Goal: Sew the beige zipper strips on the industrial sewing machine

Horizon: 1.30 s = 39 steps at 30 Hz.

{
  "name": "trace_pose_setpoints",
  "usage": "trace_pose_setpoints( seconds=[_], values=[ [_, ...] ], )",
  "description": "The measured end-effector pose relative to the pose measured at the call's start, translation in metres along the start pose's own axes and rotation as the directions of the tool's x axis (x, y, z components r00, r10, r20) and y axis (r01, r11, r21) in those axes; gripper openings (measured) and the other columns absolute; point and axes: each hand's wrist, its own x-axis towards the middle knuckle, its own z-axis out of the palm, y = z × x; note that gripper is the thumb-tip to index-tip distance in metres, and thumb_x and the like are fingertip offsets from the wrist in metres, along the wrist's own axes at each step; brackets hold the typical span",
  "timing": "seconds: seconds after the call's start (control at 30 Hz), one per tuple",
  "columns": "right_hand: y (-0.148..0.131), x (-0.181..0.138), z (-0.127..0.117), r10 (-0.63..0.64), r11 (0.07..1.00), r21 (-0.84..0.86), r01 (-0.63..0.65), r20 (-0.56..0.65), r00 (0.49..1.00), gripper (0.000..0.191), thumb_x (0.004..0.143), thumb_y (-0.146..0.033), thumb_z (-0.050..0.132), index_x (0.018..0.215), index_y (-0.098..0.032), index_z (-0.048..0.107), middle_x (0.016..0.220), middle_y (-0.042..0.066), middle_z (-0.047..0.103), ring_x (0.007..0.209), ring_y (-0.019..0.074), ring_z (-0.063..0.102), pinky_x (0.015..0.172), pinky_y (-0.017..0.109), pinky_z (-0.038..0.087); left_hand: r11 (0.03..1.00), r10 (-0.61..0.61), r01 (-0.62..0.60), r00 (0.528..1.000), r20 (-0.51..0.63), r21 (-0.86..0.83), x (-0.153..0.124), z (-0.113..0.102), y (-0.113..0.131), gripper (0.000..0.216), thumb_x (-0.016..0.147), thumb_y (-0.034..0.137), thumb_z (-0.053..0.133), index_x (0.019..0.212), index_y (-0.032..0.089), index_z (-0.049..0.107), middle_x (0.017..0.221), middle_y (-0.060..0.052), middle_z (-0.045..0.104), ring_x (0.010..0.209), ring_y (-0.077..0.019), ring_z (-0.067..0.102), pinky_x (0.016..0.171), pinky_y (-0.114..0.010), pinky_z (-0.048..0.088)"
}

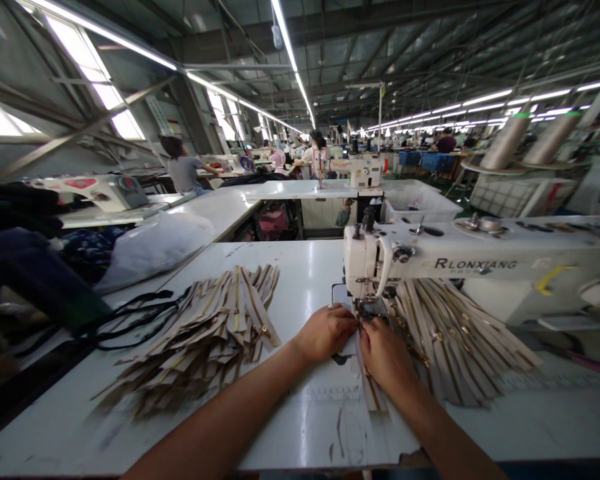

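A beige zipper [375,398] with metal teeth runs lengthwise under the head of a white sewing machine [363,263], its near end lying loose on the table. Close to the presser foot, my left hand [329,331] is closed, fingertips pinching the zipper from the left side. My right hand [386,351] is closed on the same strip just opposite, fingers bent near the needle. Both sets of fingertips almost meet, and they partly hide the strip there. A heap of similar zippers [220,327] lies left of my hands. Another bundle of zippers [450,340] fans out to the right, beneath the machine arm.
Black cords [140,320] lie at the table's left side, near a white plastic bag [155,247]. Thread cones [507,143] stand at the right. Beyond the white table [300,267] are another sewing machine [360,172], a white bin [423,203] and a seated person [185,170].
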Motion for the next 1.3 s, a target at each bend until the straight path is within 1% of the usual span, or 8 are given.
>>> trace_pose_setpoints(
  seconds=[0.27,0.47,0.67,0.83,1.03,1.13,1.2,1.3],
  values=[
    [0.0,-0.002,0.006,-0.013,1.0,0.016,0.013,-0.026,1.0,0.035,0.094,-0.014,0.036,0.109,-0.014,0.068,0.1,0.01,0.069,0.092,0.0203,0.067,0.079,0.028,0.049,1.0,-0.008,0.008,0.999,0.034,-0.001,0.001,-0.004,0.006,0.023,0.09,0.013,0.049,0.098,0.016,0.07,0.096,-0.008,0.07,0.091,-0.0201,0.062,0.083,-0.029,0.049],
    [0.003,0.0,0.02,-0.031,0.999,0.011,0.031,-0.053,0.998,0.04,0.093,-0.013,0.033,0.112,-0.014,0.068,0.108,0.012,0.07,0.096,0.0217,0.068,0.081,0.03,0.051,0.999,-0.033,0.032,0.998,0.058,0.024,0.002,-0.005,0.007,0.022,0.089,0.013,0.05,0.097,0.017,0.07,0.096,-0.008,0.07,0.092,-0.0201,0.063,0.087,-0.029,0.048],
    [0.005,0.002,0.026,-0.045,0.999,0.004,0.046,-0.063,0.997,0.044,0.094,-0.013,0.029,0.115,-0.016,0.068,0.108,0.011,0.071,0.096,0.0202,0.069,0.08,0.029,0.052,0.988,-0.151,0.15,0.987,0.062,0.027,0.0,-0.003,0.008,0.019,0.087,0.017,0.053,0.095,0.02,0.071,0.098,-0.008,0.065,0.091,-0.0208,0.061,0.083,-0.03,0.05],
    [0.001,0.001,0.023,-0.104,0.992,0.067,0.108,-0.061,0.993,0.043,0.09,-0.011,0.033,0.112,-0.017,0.07,0.106,0.011,0.071,0.094,0.0206,0.07,0.079,0.028,0.052,0.923,-0.384,0.38,0.916,0.116,0.06,-0.003,-0.002,0.022,0.018,0.089,0.024,0.049,0.091,0.021,0.068,0.088,-0.01,0.064,0.081,-0.0235,0.062,0.072,-0.034,0.051],
    [0.007,-0.002,0.035,-0.212,0.943,0.236,0.236,-0.122,0.97,0.041,0.086,-0.013,0.042,0.116,-0.021,0.069,0.107,0.008,0.073,0.097,0.0177,0.069,0.084,0.024,0.053,0.874,-0.482,0.482,0.847,0.223,0.057,-0.014,0.001,0.04,0.021,0.081,0.016,0.051,0.102,0.017,0.056,0.093,-0.016,0.064,0.085,-0.0293,0.062,0.071,-0.039,0.049],
    [0.013,-0.002,0.043,-0.201,0.939,0.246,0.239,-0.17,0.965,0.042,0.089,-0.013,0.037,0.118,-0.018,0.067,0.112,0.009,0.072,0.102,0.0178,0.068,0.087,0.025,0.053,0.818,-0.557,0.57,0.818,0.142,-0.074,-0.02,0.002,0.039,0.031,0.077,0.014,0.054,0.108,0.018,0.049,0.099,-0.016,0.061,0.087,-0.0284,0.061,0.073,-0.039,0.049],
    [0.016,-0.002,0.046,-0.21,0.939,0.235,0.25,-0.181,0.961,0.043,0.09,-0.013,0.035,0.118,-0.017,0.067,0.112,0.01,0.072,0.103,0.0186,0.068,0.085,0.026,0.053,0.781,-0.602,0.589,0.798,0.002,-0.208,-0.027,0.0,0.038,0.027,0.079,0.011,0.05,0.105,0.02,0.049,0.099,-0.013,0.06,0.088,-0.0247,0.06,0.076,-0.037,0.05],
    [0.019,-0.004,0.048,-0.211,0.944,0.212,0.252,-0.197,0.957,0.043,0.092,-0.016,0.031,0.118,-0.016,0.066,0.112,0.011,0.072,0.1,0.0197,0.069,0.081,0.028,0.055,0.748,-0.653,0.561,0.72,-0.237,-0.355,-0.039,-0.014,0.036,0.018,0.088,0.012,0.04,0.096,0.021,0.052,0.093,-0.008,0.059,0.086,-0.0199,0.06,0.078,-0.033,0.051]
  ],
)
